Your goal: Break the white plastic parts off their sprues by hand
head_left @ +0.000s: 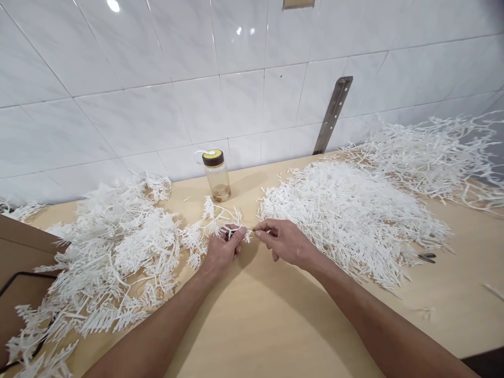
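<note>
My left hand (pixel 224 249) is closed, thumb against fingers, on a white branched plastic stem (pixel 224 212). The stem's thin side twigs with comb-like tips fan out behind and to the left of the hand. My right hand (pixel 285 241) is just to the right, its thumb and forefinger pinched together close to the tips poking out past my left thumb. Whatever sits in that pinch is too small to make out. To the left lies a loose heap of similar white branched pieces (pixel 118 247), and to the right a dense pile of small white sprigs (pixel 342 215).
Behind my hands stands a clear bottle (pixel 218 181) with a yellow-and-black lid and some brown residue inside. A metal bracket (pixel 333 115) leans at the tiled wall. More bare white stems (pixel 441 152) lie back right, a small dark tool (pixel 427 257) near the pile, a brown box (pixel 23 262) at left.
</note>
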A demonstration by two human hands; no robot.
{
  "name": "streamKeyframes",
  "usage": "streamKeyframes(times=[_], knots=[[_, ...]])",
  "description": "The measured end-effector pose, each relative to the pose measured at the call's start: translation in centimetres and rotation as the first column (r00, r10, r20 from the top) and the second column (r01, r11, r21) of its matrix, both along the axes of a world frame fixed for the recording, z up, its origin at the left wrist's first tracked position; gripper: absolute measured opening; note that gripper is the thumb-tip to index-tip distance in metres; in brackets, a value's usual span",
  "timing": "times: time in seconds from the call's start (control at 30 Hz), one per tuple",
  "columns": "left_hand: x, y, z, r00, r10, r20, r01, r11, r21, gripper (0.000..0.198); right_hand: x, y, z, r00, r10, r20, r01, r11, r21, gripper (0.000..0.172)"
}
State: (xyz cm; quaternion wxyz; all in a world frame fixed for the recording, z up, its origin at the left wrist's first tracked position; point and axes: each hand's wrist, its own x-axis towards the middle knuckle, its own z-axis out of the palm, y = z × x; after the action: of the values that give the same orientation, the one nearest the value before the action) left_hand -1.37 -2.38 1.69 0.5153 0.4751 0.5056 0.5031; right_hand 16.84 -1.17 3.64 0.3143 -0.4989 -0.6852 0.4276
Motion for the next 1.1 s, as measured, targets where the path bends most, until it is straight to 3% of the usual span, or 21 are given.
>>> streamKeyframes(times=[0.07,0.23,0.47,0.73,0.9,1.0,1.1], knots=[[0.0,0.0,-0.1,1.000,0.000,-0.026,0.000,1.000,0.008,0.041,-0.6,-0.3,-0.2,0.995,0.035,-0.092,-0.043,0.996,-0.084,0.021],[0.0,0.0,0.0,0.998,0.012,-0.067,-0.010,0.999,0.031,0.040,-1.3,-0.2,-1.2,0.972,-0.031,-0.235,-0.010,0.985,-0.175,0.018],[0.1,-0.1,0.4,0.995,0.012,-0.098,-0.007,0.999,0.047,0.038,-1.5,0.1,-1.8,0.954,-0.065,-0.294,0.011,0.983,-0.183,0.016],[0.1,-0.1,0.1,0.987,-0.015,-0.158,0.023,0.999,0.050,0.038,-2.1,-0.3,-1.7,0.962,-0.094,-0.257,0.065,0.991,-0.118,0.005],[0.0,-0.3,0.1,0.991,-0.013,-0.131,0.016,1.000,0.022,0.035,-2.2,-0.6,-1.3,0.983,-0.081,-0.167,0.070,0.995,-0.069,0.005],[-0.1,-0.4,0.2,0.979,-0.006,-0.204,0.015,0.999,0.042,0.036,-2.1,-0.5,-1.5,0.991,-0.090,-0.097,0.086,0.995,-0.042,0.006],[0.0,-0.5,0.1,0.957,0.010,-0.288,0.016,0.996,0.089,0.037,-2.1,-0.5,-1.9,0.990,-0.121,0.066,0.114,0.988,0.104,0.005]])
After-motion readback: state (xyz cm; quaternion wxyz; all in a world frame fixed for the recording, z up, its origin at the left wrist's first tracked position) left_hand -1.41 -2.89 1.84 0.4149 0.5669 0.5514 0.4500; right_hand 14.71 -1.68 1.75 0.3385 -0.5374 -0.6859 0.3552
